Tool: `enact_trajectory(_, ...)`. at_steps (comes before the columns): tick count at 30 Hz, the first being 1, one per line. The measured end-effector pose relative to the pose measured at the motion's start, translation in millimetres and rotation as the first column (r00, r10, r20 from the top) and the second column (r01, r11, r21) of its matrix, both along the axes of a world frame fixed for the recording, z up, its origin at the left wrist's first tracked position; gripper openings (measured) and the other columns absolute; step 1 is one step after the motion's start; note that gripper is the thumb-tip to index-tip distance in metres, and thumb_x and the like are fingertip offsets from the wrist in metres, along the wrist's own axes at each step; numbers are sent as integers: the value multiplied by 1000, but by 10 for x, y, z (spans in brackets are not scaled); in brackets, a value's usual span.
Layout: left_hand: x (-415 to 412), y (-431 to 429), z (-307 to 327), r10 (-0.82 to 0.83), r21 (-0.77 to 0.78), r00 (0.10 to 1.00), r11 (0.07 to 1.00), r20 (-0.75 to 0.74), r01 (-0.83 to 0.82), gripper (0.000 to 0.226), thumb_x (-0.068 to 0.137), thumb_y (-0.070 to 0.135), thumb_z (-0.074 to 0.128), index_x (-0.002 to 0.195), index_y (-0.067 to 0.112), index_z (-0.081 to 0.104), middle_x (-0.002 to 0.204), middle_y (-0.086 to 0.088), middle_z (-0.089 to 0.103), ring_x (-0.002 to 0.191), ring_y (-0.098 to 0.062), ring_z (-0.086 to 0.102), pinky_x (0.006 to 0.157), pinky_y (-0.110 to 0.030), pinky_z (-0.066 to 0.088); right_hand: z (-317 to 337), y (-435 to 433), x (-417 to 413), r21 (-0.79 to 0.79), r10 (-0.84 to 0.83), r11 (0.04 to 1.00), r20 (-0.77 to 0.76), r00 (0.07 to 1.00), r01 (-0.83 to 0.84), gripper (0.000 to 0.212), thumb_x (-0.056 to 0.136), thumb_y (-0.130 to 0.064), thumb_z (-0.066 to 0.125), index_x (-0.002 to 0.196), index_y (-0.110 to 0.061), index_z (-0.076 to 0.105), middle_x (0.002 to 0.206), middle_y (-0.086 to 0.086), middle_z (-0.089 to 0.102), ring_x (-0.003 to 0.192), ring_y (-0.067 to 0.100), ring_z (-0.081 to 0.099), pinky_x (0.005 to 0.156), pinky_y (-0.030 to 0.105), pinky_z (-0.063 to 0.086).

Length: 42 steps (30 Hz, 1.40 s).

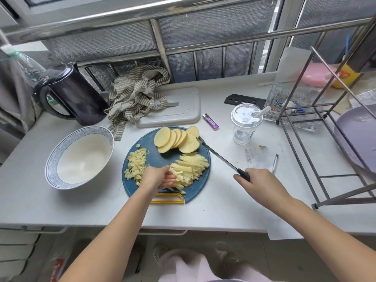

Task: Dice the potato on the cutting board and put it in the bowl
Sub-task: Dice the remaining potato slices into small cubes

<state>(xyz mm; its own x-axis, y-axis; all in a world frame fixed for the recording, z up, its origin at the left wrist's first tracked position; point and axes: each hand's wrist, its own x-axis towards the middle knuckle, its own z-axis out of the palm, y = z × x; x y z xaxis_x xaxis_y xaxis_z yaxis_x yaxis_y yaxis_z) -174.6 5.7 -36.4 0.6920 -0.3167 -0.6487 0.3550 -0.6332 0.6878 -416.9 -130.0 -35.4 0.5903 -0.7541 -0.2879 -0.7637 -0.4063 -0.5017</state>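
Note:
A round dark blue cutting board (158,159) lies on the white counter. On it are a fan of potato slices (175,140) at the back, a pile of potato sticks (191,167) at the right, and small diced potato (137,164) at the left. My left hand (158,177) rests on the near end of the sticks, fingers curled round them. My right hand (258,183) grips the black handle of a knife (219,156) whose blade points up-left toward the slices, raised off the sticks. A white bowl (61,147) with a blue patterned rim stands left of the board, holding no potato.
A black kettle (73,94), a striped cloth (136,94) and a white tray (183,110) stand behind the board. A purple lighter (211,121), a lidded plastic cup (245,123), a pen (275,163) and a metal rack (325,139) are to the right.

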Motion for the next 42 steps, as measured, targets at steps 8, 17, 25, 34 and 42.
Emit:
enact_trajectory(8, -108, 253, -295, -752, 546, 474, 659, 458, 518, 106, 69, 55, 78, 148, 12, 22, 143, -9, 31, 133, -27, 28, 111, -38, 28, -21, 40, -2, 1, 20, 1000, -23, 1000, -20, 48, 96, -44, 49, 62, -12, 37, 59, 3, 45, 58, 24, 42, 51, 33, 27)
enact_trajectory(17, -127, 250, -463, -664, 440, 532, 747, 525, 498, 104, 79, 44, 75, 153, 11, 9, 149, -10, 23, 136, -26, 21, 113, -35, 21, -17, 70, 20, 9, 22, 1000, -15, 1000, -22, 47, 95, -45, 49, 63, -12, 37, 61, 2, 46, 59, 23, 43, 54, 33, 30)
enact_trajectory(25, -64, 279, -520, -632, 421, 590, 775, 503, 471, 119, 72, 50, 78, 153, 11, 0, 158, -11, 12, 145, -27, 7, 118, -39, 13, -59, 24, -21, 11, 3, 1000, -33, 999, -3, 48, 95, -45, 49, 62, -13, 37, 58, 1, 43, 55, 21, 39, 50, 31, 27)
enact_trajectory(34, -81, 281, -519, -562, 292, 628, 823, 539, 487, 111, 75, 34, 81, 154, 15, 6, 149, -4, 36, 137, -19, 32, 111, -30, 28, -46, 54, 12, 17, 18, 1000, -38, 999, -17, 47, 96, -45, 48, 62, -13, 37, 58, 1, 43, 56, 21, 40, 50, 31, 27)
enact_trajectory(42, 244, 277, -353, -673, 294, 404, 676, 620, 676, 36, 89, 35, 65, 123, 24, 61, 129, 5, 52, 122, -12, 47, 103, -28, 38, -67, 38, -13, 9, 18, 1000, -49, 999, -17, 48, 96, -45, 48, 62, -13, 36, 57, 1, 42, 55, 21, 39, 49, 30, 26)
